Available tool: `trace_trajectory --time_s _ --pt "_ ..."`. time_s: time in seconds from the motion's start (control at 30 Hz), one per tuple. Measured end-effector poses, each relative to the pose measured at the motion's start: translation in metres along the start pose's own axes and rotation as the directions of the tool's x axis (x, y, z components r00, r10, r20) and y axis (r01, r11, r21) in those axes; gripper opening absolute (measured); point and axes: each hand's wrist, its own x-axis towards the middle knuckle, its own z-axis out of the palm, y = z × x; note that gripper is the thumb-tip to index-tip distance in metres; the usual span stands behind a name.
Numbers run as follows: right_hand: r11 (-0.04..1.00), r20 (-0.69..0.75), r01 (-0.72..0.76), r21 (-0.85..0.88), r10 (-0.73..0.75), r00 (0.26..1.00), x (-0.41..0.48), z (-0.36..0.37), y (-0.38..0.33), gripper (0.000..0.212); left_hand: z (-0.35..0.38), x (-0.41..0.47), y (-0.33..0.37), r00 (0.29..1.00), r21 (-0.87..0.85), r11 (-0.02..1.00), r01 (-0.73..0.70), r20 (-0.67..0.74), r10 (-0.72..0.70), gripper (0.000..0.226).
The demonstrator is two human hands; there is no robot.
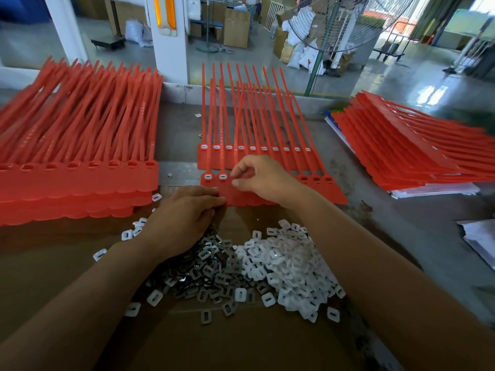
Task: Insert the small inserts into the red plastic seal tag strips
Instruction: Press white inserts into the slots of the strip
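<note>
A red seal tag strip point(332, 192) lies in front of me, with white inserts in its two leftmost sockets. Behind it lies a second strip point(206, 159) with a white insert in every socket. My right hand point(261, 178) hovers over the near strip's third socket with thumb and fingers pinched together; whether an insert sits between them is hidden. My left hand point(182, 218) rests flat on the strip's lower left edge with its fingers straight. A pile of white plastic inserts point(289, 263) and a pile of grey metal inserts point(211, 266) lie on brown cardboard point(241, 341) below my hands.
A thick stack of red strips point(77, 183) fills the left of the table. Another stack point(412, 153) lies on papers at the right. More papers point(479, 239) sit at the right edge. A white pillar point(171, 46) and a standing fan point(337, 25) are behind the table.
</note>
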Motion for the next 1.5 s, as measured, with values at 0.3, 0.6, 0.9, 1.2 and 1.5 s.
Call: trace_trajectory --time_s 0.3,0.6,0.9,1.2,1.5 --pt "0.995 0.162 -0.003 -0.102 0.02 0.987 -0.048 -0.034 0.009 0.008 0.0 0.002 -0.001 1.0 0.016 1.0 -0.004 0.013 0.004 0.035" --pt "0.959 0.254 -0.018 -0.282 0.092 0.963 -0.058 -0.029 0.01 0.012 0.001 0.004 -0.001 1.0 0.01 1.0 -0.004 0.006 0.004 0.035" --pt "0.907 0.297 0.02 -0.42 0.116 0.948 -0.06 -0.023 0.001 0.006 0.001 0.003 0.0 1.0 0.025 1.0 -0.005 0.002 0.004 0.035" --pt "0.987 0.096 -0.024 -0.16 0.04 0.995 -0.064 -0.027 0.006 0.015 0.0 0.002 0.001 1.0 0.025 1.0 0.0 0.002 0.0 0.035" --pt "0.996 0.031 -0.051 -0.076 0.054 0.998 -0.055 -0.024 0.002 0.016 0.001 0.001 0.0 1.0 0.011 1.0 0.007 -0.001 -0.007 0.035"
